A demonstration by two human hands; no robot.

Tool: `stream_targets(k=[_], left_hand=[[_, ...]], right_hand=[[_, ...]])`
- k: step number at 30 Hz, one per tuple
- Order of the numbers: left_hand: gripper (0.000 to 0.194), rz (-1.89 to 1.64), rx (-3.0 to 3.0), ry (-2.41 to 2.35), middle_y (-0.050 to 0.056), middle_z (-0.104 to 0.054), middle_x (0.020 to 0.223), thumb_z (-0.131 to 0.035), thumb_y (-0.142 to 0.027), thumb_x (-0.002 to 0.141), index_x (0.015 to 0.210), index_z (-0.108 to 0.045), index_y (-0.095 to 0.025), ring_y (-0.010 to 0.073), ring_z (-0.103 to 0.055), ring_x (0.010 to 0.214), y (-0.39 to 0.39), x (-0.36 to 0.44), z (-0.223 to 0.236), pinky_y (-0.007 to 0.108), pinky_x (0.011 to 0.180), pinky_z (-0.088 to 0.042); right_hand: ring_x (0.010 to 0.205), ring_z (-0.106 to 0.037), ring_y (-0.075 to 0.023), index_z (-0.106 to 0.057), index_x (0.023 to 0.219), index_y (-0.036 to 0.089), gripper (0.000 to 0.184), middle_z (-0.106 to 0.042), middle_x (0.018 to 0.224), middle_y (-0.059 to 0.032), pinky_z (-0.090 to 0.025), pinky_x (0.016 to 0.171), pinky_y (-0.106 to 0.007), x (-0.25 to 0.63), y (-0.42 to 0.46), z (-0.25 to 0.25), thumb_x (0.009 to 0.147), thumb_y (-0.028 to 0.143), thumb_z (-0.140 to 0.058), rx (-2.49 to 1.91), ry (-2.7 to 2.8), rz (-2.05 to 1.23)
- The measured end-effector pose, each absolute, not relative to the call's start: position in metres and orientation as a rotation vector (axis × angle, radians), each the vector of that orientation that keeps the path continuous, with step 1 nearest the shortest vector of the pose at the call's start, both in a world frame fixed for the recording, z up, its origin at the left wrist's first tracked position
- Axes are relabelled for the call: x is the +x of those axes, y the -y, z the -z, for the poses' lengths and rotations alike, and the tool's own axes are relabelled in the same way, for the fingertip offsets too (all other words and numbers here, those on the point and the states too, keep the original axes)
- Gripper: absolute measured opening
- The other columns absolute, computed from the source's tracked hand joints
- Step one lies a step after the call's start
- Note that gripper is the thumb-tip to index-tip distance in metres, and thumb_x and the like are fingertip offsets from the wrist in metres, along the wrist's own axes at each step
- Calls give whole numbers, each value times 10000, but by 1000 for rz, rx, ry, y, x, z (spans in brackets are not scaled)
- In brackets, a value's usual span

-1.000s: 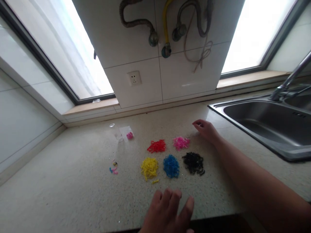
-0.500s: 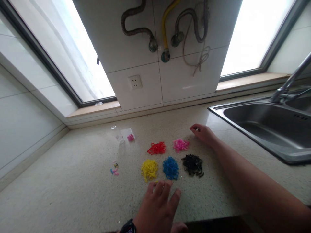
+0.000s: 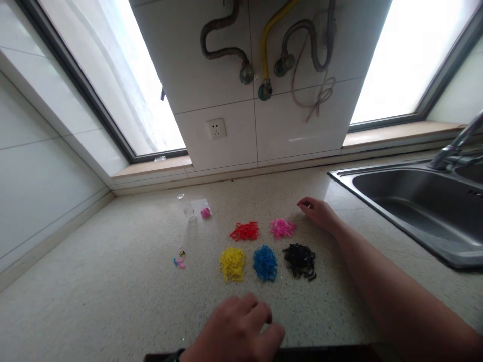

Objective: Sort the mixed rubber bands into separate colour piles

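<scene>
My left hand (image 3: 241, 327) is held low at the counter's front edge, fingers curled in, below the piles of yellow rubber bands (image 3: 232, 264) and blue rubber bands (image 3: 264, 263). What its fingers hold, if anything, is hidden. My right hand (image 3: 316, 208) rests on the counter with fingers bent together, just beyond the pink rubber bands (image 3: 283, 228); no object shows in it. Black rubber bands (image 3: 300, 260) lie nearer me, left of the right forearm. The red rubber bands (image 3: 245, 231) form a pile left of the pink ones.
A clear plastic cup (image 3: 186, 207) stands at the left back, beside a pink item (image 3: 205, 212) on a small clear sheet. A few mixed bands (image 3: 180, 261) lie nearer. The steel sink (image 3: 407, 201) is on the right; a wall socket (image 3: 216, 129) is behind.
My left hand has drawn back toward the counter's front edge and its fingers have curled in. A small yellow bit near its fingertips no longer shows. The right hand stays beside the pink pile.
</scene>
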State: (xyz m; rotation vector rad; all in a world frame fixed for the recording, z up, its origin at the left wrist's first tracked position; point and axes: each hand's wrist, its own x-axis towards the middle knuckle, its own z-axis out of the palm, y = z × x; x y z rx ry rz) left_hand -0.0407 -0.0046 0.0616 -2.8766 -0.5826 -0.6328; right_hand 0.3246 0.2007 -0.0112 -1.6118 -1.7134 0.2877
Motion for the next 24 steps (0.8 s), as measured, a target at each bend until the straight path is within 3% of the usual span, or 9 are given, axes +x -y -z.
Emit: stream_targets(k=[1,3,6,13,20,24], left_hand=[[353,528,-2948,653,38,-619,857,-589,-564,882,974,-618,-225,181,-574,724,-3,-49,-76,284,564,-460],[337,312,-3010,924,58,-624,1080,-579,-501,907,1127,-610,-248,202,-602,922,-27,-75,-105,308,719,-500],[310,318,-2793,1421,53,-623,1152,-476,-447,978,1183,-608,-255,212,-595,1005,-77,-132,-130,346,845,-473],[194,-113,-2865,1806,20,-678,859,-552,-322,872,897,-709,-210,153,-603,752,-152,-231,-101,246,684,-432],[294,-165,-2956,1855,33,-701,906,-601,-381,821,1031,-735,-225,162,-627,785,-163,-231,-78,238,712,-456],[279,-182,-2991,1842,32,-698,909,-599,-380,826,1011,-760,-246,164,-626,798,-165,-233,-74,238,725,-452]], right_hand=[[612,-593,-163,-726,919,215,247,-732,810,-46,-454,619,-298,325,-201,11,832,371,-556,-1612,1713,-286],[609,-594,-167,-731,912,217,247,-729,790,-44,-455,613,-300,325,-201,11,823,372,-560,-1615,1708,-283],[624,-604,-174,-733,911,213,254,-725,776,-46,-462,623,-305,326,-201,10,819,376,-560,-1617,1694,-289],[680,-640,-191,-728,907,219,240,-746,837,-55,-476,649,-311,327,-203,10,822,371,-563,-1622,1697,-313],[649,-628,-182,-728,913,208,262,-737,801,-50,-470,625,-302,328,-203,9,813,375,-552,-1611,1648,-343],[644,-621,-183,-731,910,207,267,-723,765,-45,-464,622,-304,329,-204,9,806,380,-556,-1610,1626,-353]])
